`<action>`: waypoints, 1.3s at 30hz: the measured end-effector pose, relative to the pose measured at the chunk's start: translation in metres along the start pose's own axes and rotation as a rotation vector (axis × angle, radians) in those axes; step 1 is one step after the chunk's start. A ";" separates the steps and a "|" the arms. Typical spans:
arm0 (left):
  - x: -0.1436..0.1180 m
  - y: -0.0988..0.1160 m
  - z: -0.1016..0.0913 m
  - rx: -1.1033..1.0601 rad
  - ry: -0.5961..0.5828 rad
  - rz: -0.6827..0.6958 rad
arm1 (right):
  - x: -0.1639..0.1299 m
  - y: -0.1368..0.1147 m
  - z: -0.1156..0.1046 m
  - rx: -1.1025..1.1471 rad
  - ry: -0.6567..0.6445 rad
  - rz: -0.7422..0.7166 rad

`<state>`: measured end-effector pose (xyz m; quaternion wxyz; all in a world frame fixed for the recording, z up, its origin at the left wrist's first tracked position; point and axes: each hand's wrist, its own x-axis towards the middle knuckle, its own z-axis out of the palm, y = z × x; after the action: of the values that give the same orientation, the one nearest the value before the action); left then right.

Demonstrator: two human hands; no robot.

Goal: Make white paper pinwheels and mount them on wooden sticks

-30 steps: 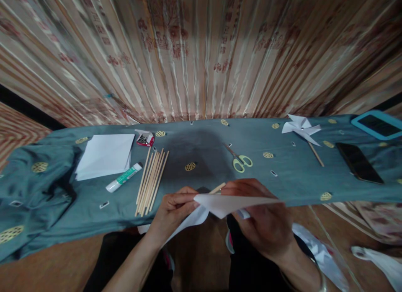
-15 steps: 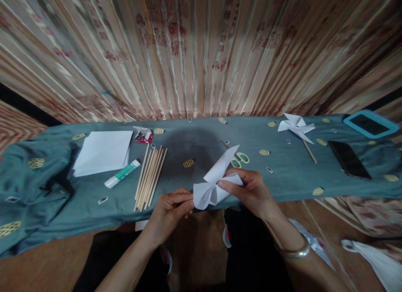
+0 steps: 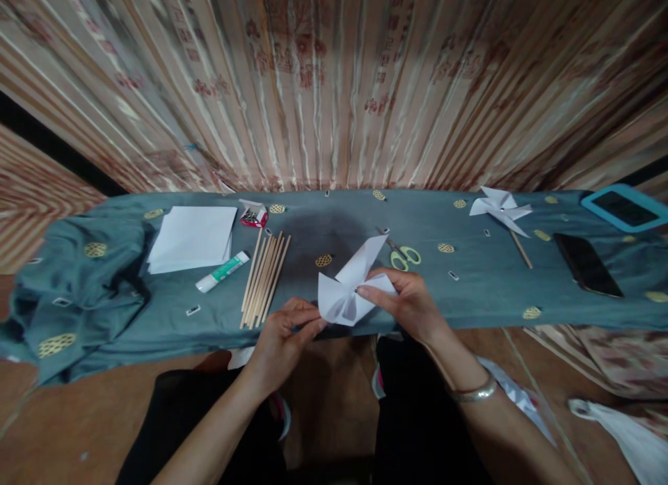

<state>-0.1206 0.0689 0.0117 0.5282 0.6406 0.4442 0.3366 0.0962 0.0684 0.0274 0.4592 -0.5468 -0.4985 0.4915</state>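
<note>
We see a white paper pinwheel (image 3: 351, 290) held just above the near edge of the surface (image 3: 485, 297), its folded blades fanning out from a pinched centre, one long blade pointing up and away toward the scissors. Our right hand (image 3: 412, 305) grasps it from the right, thumb and forefinger closed over the blade nearest us, the wrist bent inward and a metal bangle (image 3: 474, 393) on the forearm. Our left hand (image 3: 284, 335) sits just below and left of the paper, fingers curled together with the tips meeting at the pinwheel's lower edge; whether it pinches something small there we cannot tell. Both forearms reach up from our lap, over dark trousers.

Just beyond the pinwheel lie green-handled scissors (image 3: 403, 253). To the left, a bundle of wooden sticks (image 3: 265, 280) lies on the blue-grey cloth, then a glue stick (image 3: 223, 271), a stack of white paper (image 3: 192, 238) and a small red box (image 3: 255, 214). Far right rest a finished pinwheel (image 3: 499, 208) on its stick, a dark phone (image 3: 588, 265) and a tablet in a blue case (image 3: 625, 207). A striped curtain (image 3: 334, 81) hangs behind.
</note>
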 end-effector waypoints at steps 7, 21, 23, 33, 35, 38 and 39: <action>-0.005 -0.003 -0.003 -0.055 -0.029 -0.026 | 0.001 0.002 0.003 0.026 -0.008 0.037; -0.005 -0.012 0.000 -0.092 -0.031 -0.052 | 0.002 0.004 0.004 0.032 0.000 0.075; -0.005 -0.012 0.001 -0.101 -0.044 -0.057 | 0.003 0.004 0.003 0.035 -0.004 0.084; -0.006 -0.006 0.005 -0.084 -0.055 -0.103 | 0.004 0.004 0.003 0.087 -0.016 0.125; -0.005 -0.006 0.005 -0.020 -0.021 -0.031 | 0.004 0.003 0.003 0.088 -0.019 0.124; -0.003 -0.007 0.005 0.036 0.022 0.059 | 0.004 0.004 0.003 0.077 -0.034 0.114; -0.003 -0.007 0.005 0.031 0.018 0.062 | 0.004 0.004 0.003 0.070 -0.041 0.114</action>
<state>-0.1187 0.0651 0.0043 0.5035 0.6591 0.4343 0.3515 0.0937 0.0721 0.0225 0.4392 -0.5477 -0.4583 0.5451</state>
